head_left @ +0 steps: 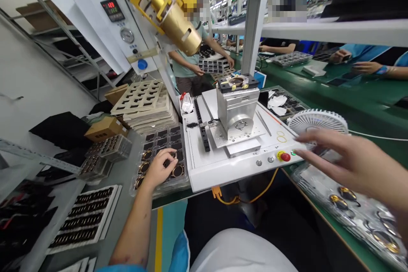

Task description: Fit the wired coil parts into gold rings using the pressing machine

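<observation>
The round gold-rimmed parts [177,171] sit in a clear tray [170,186] by the tabletop's [127,210] front edge, just left of the white machine base [204,174]. Left hand [159,168] is over them, fingers curled, thumb and forefinger close together; honestly can't tell if it's pinching one. Right hand [353,168] is spread around the base's front right corner, near the green button [293,152]. Looks like a part-handling step at the tray to me; calls for a light fingertip grip.
</observation>
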Demonstrator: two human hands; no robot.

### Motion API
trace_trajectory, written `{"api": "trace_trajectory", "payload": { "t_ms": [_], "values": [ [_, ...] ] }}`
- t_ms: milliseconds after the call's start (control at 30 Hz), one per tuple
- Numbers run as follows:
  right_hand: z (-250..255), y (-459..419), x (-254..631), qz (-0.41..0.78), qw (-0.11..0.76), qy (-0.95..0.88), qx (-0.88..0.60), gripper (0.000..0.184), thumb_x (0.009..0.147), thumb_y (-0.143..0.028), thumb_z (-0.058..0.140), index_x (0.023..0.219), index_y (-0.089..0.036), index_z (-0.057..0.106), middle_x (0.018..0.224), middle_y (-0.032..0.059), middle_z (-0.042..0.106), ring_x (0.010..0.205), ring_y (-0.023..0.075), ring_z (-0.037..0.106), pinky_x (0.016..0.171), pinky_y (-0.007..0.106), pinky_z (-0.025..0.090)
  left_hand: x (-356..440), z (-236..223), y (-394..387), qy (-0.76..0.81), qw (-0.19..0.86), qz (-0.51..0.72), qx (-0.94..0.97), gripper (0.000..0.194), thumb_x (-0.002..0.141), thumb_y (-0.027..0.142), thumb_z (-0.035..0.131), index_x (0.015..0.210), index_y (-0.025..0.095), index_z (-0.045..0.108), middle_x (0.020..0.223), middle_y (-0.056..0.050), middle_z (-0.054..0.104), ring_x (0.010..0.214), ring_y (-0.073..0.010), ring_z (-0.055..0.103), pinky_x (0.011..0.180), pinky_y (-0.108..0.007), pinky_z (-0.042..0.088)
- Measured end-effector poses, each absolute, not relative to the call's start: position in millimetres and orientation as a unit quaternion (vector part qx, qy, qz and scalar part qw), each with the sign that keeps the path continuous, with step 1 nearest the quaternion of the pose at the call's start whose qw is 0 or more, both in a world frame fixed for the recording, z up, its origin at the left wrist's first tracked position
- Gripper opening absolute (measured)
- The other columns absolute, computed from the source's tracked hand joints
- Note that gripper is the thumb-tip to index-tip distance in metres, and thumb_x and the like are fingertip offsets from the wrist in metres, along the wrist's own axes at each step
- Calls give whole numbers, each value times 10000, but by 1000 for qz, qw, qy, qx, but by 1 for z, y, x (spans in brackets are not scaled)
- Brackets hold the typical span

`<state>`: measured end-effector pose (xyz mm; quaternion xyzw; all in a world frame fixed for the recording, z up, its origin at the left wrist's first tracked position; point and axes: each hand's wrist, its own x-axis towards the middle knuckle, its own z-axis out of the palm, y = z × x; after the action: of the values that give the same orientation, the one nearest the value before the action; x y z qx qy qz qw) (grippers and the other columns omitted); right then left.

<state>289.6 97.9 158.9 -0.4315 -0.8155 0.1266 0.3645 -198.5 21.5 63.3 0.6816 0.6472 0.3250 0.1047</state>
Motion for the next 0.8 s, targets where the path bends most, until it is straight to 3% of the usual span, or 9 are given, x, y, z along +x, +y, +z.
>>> {"api": "trace_trajectory", "payload": {
  "t_ms": [100,200,267,367,433,567,667,800],
  "values": [
    [190,153,230,43,418,-851,-316,222,958,-425,615,1017,-236,715,1136,146,719,1060,332,683,899,487,580,-186,63,24,612,122,444,642,373,931,408,628,633,203,536,1143,-132,753,1015,-263,732,954,-463,583],
    [222,211,181,-4,427,-865,-264,156,899,-261,657,1027,-214,733,1201,123,700,1208,342,619,1060,527,503,-172,65,30,565,131,551,600,341,890,442,713,688,184,620,982,-108,744,854,-217,731,801,-387,624],
    [237,243,165,14,375,-889,-262,147,837,-210,707,974,-201,760,1054,89,734,1078,319,673,1011,499,537,-164,70,35,526,117,600,592,278,815,429,813,798,176,700,990,-103,732,847,-205,725,759,-353,627],
    [250,271,158,83,310,-914,-248,91,774,-217,785,864,-204,780,799,7,723,784,218,695,855,394,589,-154,84,45,479,84,632,603,358,699,381,919,932,173,743,1091,-124,725,947,-231,733,780,-345,637],
    [254,277,160,111,315,-912,-240,104,749,-233,828,833,-207,773,773,-19,719,740,184,683,839,366,588,-148,98,54,472,62,623,620,353,713,366,914,959,172,752,1126,-137,731,1021,-256,732,813,-358,641],
    [252,267,166,171,418,-855,-253,194,760,-268,867,853,-175,725,858,21,737,823,205,704,903,408,593,-125,144,82,455,38,576,678,264,811,370,841,985,182,776,1172,-140,760,1100,-274,735,955,-424,613],
    [244,251,173,228,523,-783,-247,274,792,-343,864,913,-173,688,929,60,750,879,235,721,919,446,604,-95,190,113,445,26,529,722,200,833,387,811,862,190,796,1201,-127,776,1129,-284,738,1042,-450,565],
    [228,215,190,293,570,-727,-248,366,784,-468,870,934,-210,659,997,83,763,943,270,736,939,473,609,-48,249,163,467,36,403,787,133,850,308,775,824,184,814,1130,-92,799,1106,-278,735,1026,-438,535]
  ]
}}
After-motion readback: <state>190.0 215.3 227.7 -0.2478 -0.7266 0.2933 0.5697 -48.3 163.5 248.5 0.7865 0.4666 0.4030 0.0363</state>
